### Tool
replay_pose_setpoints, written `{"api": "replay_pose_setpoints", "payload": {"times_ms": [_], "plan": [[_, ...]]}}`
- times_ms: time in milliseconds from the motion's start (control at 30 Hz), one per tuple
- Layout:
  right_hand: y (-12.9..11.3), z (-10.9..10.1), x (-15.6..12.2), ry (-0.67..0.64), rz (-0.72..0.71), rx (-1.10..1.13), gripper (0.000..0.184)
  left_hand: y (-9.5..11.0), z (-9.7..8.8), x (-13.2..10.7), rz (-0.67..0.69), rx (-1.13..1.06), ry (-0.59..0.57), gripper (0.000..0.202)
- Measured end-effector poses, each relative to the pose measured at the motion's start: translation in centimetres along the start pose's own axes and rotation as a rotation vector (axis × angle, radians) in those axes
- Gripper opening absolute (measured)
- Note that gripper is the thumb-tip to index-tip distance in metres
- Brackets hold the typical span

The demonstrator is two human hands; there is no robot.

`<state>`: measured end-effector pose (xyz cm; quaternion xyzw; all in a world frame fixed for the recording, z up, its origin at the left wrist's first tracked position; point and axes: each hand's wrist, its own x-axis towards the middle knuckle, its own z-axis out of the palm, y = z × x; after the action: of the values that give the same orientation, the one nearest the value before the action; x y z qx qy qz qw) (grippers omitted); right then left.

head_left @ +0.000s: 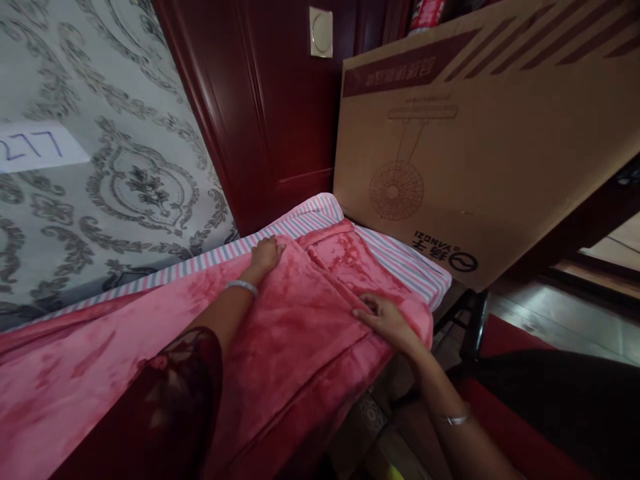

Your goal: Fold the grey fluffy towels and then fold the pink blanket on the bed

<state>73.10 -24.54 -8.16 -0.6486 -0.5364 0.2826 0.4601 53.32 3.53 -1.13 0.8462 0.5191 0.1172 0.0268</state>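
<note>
A pink-red plush blanket (280, 327) lies along a narrow surface, with one layer folded over and its edge running diagonally between my hands. My left hand (267, 255) is at the far corner of that layer, its fingers closed on the fabric. Nearer the front side, my right hand (384, 320) pinches the same folded edge between thumb and fingers. Past the fold, another part of the blanket shows darker crushed patches. Beneath it, a striped sheet (400, 257) in pink, grey and white shows along the back and right end.
A large cardboard box (480, 153) with a fan drawing stands at the right end. Behind are a dark red wood panel (295, 107) and patterned wallpaper (145, 187) with a paper marked 277 (40, 147). A red chair-like seat (510, 413) is at lower right.
</note>
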Motion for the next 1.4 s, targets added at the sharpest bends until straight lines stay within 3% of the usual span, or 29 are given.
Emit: {"api": "replay_pose_setpoints", "payload": {"times_ms": [233,400,567,700,767,833,933,1000,1100,1200,1400], "plan": [[-0.2,0.1,-0.7,-0.021,-0.003,0.097,0.042,-1.0,0.2,3.9,-0.110,-0.088,-0.074,0.040],[0.1,0.2,-0.7,-0.011,-0.018,0.079,0.040,-1.7,1.7,4.1,-0.033,-0.136,0.171,0.033],[0.1,0.2,-0.7,-0.006,0.005,0.067,0.043,-1.9,2.9,4.5,-0.013,-0.141,0.045,0.028],[-0.1,-0.1,-0.8,-0.013,0.029,0.077,0.041,-1.7,1.7,4.5,-0.059,-0.149,0.038,0.034],[-0.1,-0.1,-0.9,-0.010,0.037,0.084,0.041,-1.7,0.8,3.7,-0.021,-0.139,0.101,0.040],[-0.1,-0.2,-0.9,-0.005,0.041,0.080,0.041,-1.7,0.0,2.0,0.113,-0.114,0.124,0.048],[0.0,-0.3,-0.9,-0.014,0.040,0.064,0.044,-2.0,-0.5,-2.0,0.364,-0.039,0.052,0.063],[0.1,-0.4,-0.9,-0.014,0.041,0.067,0.045,-2.4,-0.1,-4.7,0.447,0.023,0.010,0.070],[0.3,-0.5,-0.9,0.001,0.041,0.094,0.045,-3.3,1.1,-7.4,0.420,0.067,-0.086,0.068],[0.4,-0.6,-0.8,0.018,0.058,0.108,0.049,-3.7,1.7,-7.9,0.353,0.046,-0.168,0.066],[0.5,-0.9,-0.5,0.025,0.115,0.070,0.055,-2.1,-1.0,-8.4,0.319,0.007,-0.283,0.068]]}}
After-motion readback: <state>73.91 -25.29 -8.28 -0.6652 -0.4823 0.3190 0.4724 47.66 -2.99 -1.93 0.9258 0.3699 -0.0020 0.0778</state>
